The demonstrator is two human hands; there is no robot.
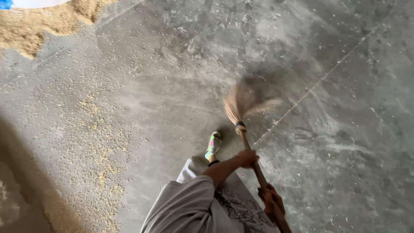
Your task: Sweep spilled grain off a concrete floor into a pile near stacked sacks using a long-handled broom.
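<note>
A broom with a wooden handle (261, 177) and a tan bristle head (246, 101) slants down to the grey concrete floor (345, 129). The bristles are blurred with motion. My left hand (247, 158), coming out of a light grey sleeve, grips the handle at its middle. My right hand (271, 200) grips the same handle lower in the view, closer to my body. My foot (213, 146) in a colourful shoe stands just left of the broom head.
A heap of tan grain (39, 23) lies at the top left, beside a blue and white object (6, 3) in the corner. Loose grain (97, 142) is scattered in a band down the left. A thin line (319, 82) crosses the floor at right.
</note>
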